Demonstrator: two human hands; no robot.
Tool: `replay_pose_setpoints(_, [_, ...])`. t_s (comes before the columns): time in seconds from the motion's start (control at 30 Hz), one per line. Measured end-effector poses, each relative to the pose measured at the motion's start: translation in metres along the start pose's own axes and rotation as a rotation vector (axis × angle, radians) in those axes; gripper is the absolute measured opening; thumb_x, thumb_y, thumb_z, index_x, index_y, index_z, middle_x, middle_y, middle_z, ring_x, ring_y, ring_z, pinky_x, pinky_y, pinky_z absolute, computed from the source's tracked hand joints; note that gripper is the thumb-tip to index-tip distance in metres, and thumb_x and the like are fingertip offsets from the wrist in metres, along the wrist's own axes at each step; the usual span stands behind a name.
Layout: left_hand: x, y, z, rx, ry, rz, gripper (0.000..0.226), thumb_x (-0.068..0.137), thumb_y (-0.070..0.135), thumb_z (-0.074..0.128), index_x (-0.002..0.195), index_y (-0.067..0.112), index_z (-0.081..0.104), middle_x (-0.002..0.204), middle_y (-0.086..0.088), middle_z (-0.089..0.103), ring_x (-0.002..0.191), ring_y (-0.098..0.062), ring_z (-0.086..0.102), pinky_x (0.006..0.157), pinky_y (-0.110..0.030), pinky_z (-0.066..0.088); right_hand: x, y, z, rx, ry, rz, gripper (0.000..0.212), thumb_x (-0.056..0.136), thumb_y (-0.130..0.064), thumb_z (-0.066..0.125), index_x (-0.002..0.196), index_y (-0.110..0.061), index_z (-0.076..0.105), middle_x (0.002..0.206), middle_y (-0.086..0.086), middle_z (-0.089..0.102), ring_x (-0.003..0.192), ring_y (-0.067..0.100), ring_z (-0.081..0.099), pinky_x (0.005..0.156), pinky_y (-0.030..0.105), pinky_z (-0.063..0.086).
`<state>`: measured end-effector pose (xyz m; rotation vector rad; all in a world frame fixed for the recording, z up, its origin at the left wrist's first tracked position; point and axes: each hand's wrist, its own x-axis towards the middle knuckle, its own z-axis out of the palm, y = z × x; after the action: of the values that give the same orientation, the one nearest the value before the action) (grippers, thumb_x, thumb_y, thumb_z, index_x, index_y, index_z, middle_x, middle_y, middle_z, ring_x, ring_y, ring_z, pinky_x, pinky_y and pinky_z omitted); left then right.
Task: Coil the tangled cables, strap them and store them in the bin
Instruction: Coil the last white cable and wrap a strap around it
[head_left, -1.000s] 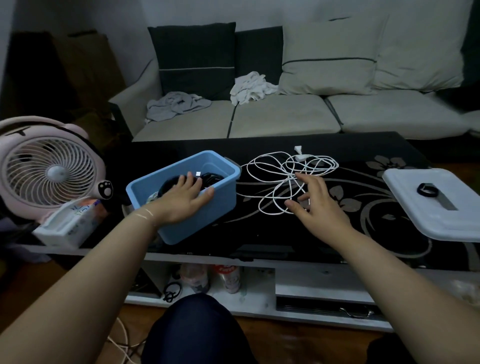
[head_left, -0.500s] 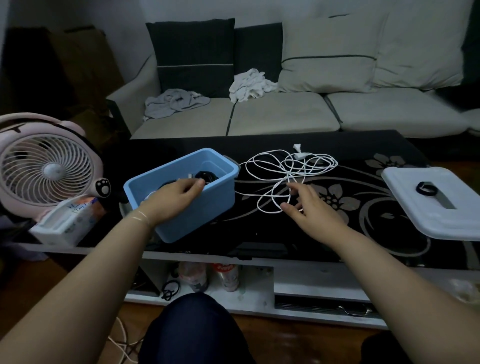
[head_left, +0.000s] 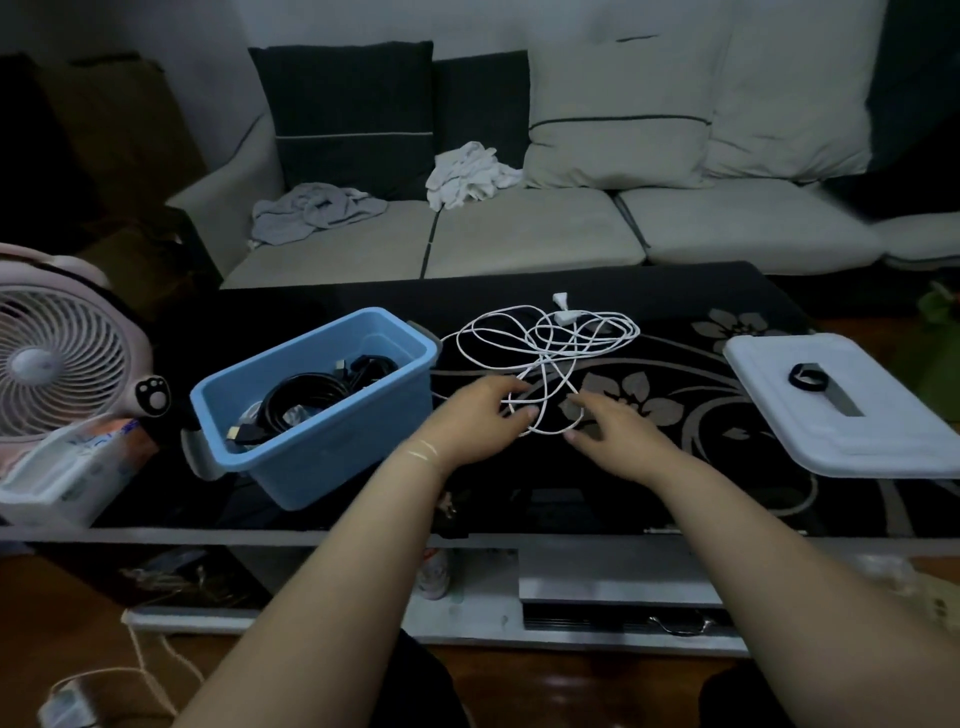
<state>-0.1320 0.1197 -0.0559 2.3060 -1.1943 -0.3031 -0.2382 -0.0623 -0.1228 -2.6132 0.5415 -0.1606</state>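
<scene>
White cable (head_left: 545, 348) sprawled in loose tangled loops on tabletop (head_left: 701, 499), just right of blue bin (head_left: 322, 441) already holding coiled black cables (head_left: 306, 400). Strap (head_left: 808, 378) parked on bin lid (head_left: 857, 426), well right, probably kept ready. Left hand (head_left: 480, 421) and right hand (head_left: 615, 431) both reaching palm-down at nearest loops. Left grip curled about a strand; right grip loosely spread, fingertips touching cable, nothing enclosed.

arms: bare, no sleeves | left hand (head_left: 480, 418): thin pale band at wrist | lap: dark trousers
</scene>
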Motion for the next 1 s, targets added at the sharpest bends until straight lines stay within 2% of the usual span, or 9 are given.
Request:
replay_pose_setpoints(0.17, [0.020, -0.016, 0.048, 0.283, -0.174, -0.160, 0.069, 0.096, 0.035, 0.050, 0.153, 0.019, 0.015, 0.161, -0.006, 0.007, 0.147, -0.027, 0.009, 0.118, -0.043, 0.017, 0.004, -0.002, 0.008, -0.224, -0.043, -0.017, 0.040, 0.095, -0.041, 0.048, 0.134, -0.032, 0.045, 0.148, -0.007, 0.034, 0.136, 0.022, 0.031, 0.108, 0.040, 0.027])
replay_pose_setpoints(0.37, [0.034, -0.015, 0.057, 0.347, -0.003, -0.148, 0.071, 0.089, 0.058, 0.051, 0.150, 0.036, 0.022, 0.141, -0.007, 0.031, 0.129, -0.029, 0.029, 0.107, -0.041, 0.029, -0.007, -0.022, -0.005, -0.258, -0.142, -0.013, 0.046, 0.093, -0.059, 0.041, 0.100, -0.020, 0.065, 0.122, 0.002, 0.048, 0.120, 0.025, 0.042, 0.090, 0.033, 0.036])
replay_pose_setpoints(0.43, [0.035, -0.013, 0.058, 0.350, 0.010, -0.144, 0.064, 0.086, 0.063, 0.050, 0.143, 0.035, 0.037, 0.139, -0.005, 0.033, 0.129, -0.027, 0.029, 0.107, -0.041, 0.028, -0.011, -0.029, -0.014, -0.113, -0.151, 0.059, 0.055, 0.093, -0.063, 0.036, 0.067, -0.020, 0.060, 0.086, 0.000, 0.058, 0.093, 0.024, 0.055, 0.068, 0.029, 0.037])
replay_pose_setpoints(0.5, [0.036, -0.011, 0.061, 0.315, -0.022, -0.141, 0.061, 0.084, 0.063, 0.054, 0.133, 0.028, 0.048, 0.136, -0.003, 0.038, 0.129, -0.025, 0.032, 0.106, -0.039, 0.030, -0.013, -0.028, -0.027, 0.002, -0.130, 0.137, 0.058, 0.093, -0.063, 0.036, 0.058, -0.020, 0.053, 0.066, -0.002, 0.059, 0.073, 0.021, 0.059, 0.061, 0.029, 0.039])
replay_pose_setpoints(0.63, [0.037, -0.005, 0.066, 0.196, -0.077, -0.083, 0.035, 0.080, 0.048, 0.070, 0.097, 0.021, 0.054, 0.106, 0.002, 0.048, 0.109, -0.019, 0.045, 0.093, -0.033, 0.041, -0.017, -0.011, -0.034, 0.091, -0.081, 0.285, 0.034, 0.093, -0.052, 0.048, 0.084, -0.020, 0.056, 0.073, -0.004, 0.069, 0.062, 0.015, 0.067, 0.060, 0.027, 0.049])
replay_pose_setpoints(0.7, [0.035, 0.002, 0.065, 0.087, -0.086, -0.038, 0.024, 0.082, 0.036, 0.071, 0.079, 0.022, 0.052, 0.088, 0.005, 0.051, 0.094, -0.019, 0.054, 0.075, -0.027, 0.042, -0.011, -0.001, -0.035, 0.076, 0.032, 0.355, 0.031, 0.091, -0.049, 0.054, 0.100, -0.019, 0.056, 0.097, 0.000, 0.065, 0.085, 0.020, 0.066, 0.073, 0.031, 0.050])
replay_pose_setpoints(0.8, [0.030, 0.014, 0.059, -0.063, -0.232, 0.035, 0.020, 0.084, 0.024, 0.071, 0.079, 0.019, 0.052, 0.078, 0.005, 0.055, 0.074, -0.014, 0.052, 0.062, -0.019, 0.038, 0.003, 0.012, -0.036, 0.099, 0.171, 0.401, 0.037, 0.094, -0.036, 0.051, 0.125, -0.016, 0.050, 0.130, 0.011, 0.045, 0.114, 0.034, 0.054, 0.093, 0.038, 0.043])
replay_pose_setpoints(0.9, [0.027, 0.018, 0.054, -0.021, -0.300, 0.030, 0.018, 0.083, 0.023, 0.072, 0.081, 0.018, 0.055, 0.081, 0.003, 0.057, 0.074, -0.013, 0.053, 0.068, -0.023, 0.043, 0.017, 0.023, -0.034, 0.079, 0.173, 0.448, 0.036, 0.098, -0.026, 0.039, 0.132, -0.016, 0.046, 0.141, 0.013, 0.036, 0.121, 0.038, 0.046, 0.099, 0.040, 0.038])
replay_pose_setpoints(1.0, [0.032, 0.016, 0.049, 0.062, -0.099, -0.049, 0.013, 0.085, 0.029, 0.068, 0.087, 0.020, 0.058, 0.086, 0.006, 0.062, 0.084, -0.016, 0.059, 0.078, -0.032, 0.049, 0.037, 0.024, -0.043, 0.018, 0.231, 0.426, 0.034, 0.098, -0.033, 0.042, 0.122, -0.013, 0.056, 0.131, 0.013, 0.050, 0.116, 0.037, 0.051, 0.093, 0.040, 0.042])
